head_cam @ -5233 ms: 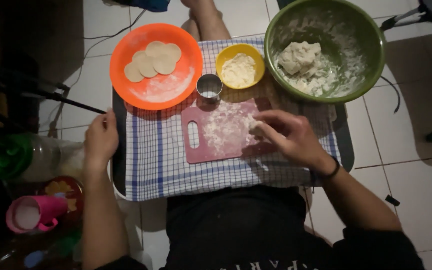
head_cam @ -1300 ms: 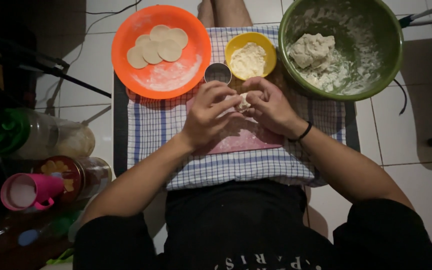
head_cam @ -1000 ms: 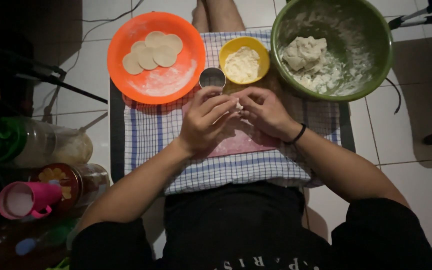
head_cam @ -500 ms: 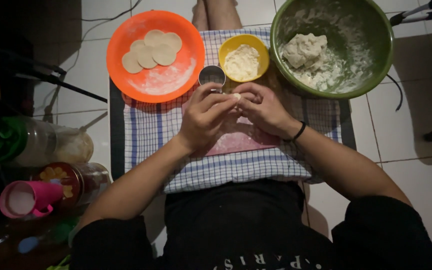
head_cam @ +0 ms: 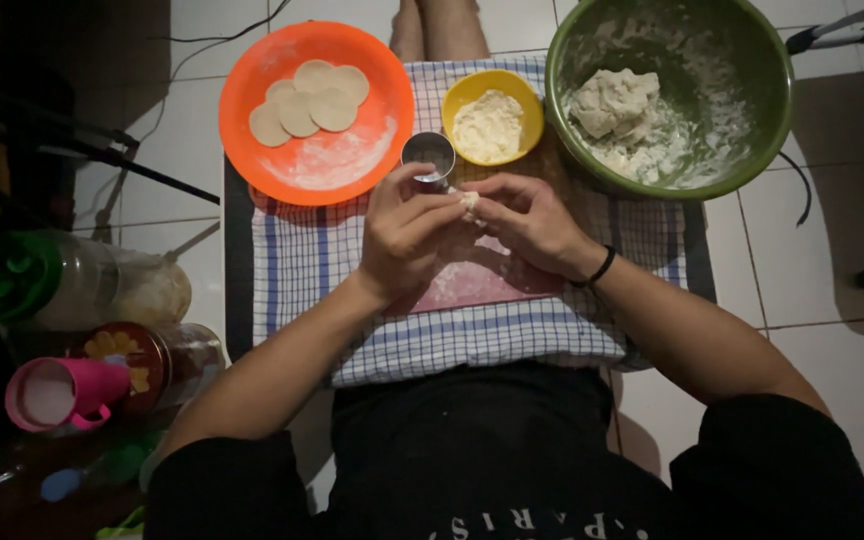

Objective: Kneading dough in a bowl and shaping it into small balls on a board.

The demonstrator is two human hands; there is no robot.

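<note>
Two hands at work: left hand [head_cam: 407, 235] and right hand [head_cam: 527, 220] meet above the pink cutting board [head_cam: 482, 285], fingers curled shut round a small dough piece [head_cam: 469, 201] pinched between the fingertips. Step, by judgement: shaping the lump. Next calls for even pressure. Adjacent: metal cutter [head_cam: 428, 156], orange plate [head_cam: 252, 80] bearing dough rounds [head_cam: 312, 98], yellow bowl [head_cam: 462, 95], green bowl [head_cam: 752, 70].

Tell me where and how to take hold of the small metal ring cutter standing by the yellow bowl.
Grip the metal ring cutter by its outer wall, thumb and fingers on opposite sides, coming down from above. It stands upright and open-topped, so the rim is free. The left hand sits close in front and the yellow bowl crowds its right.
</note>
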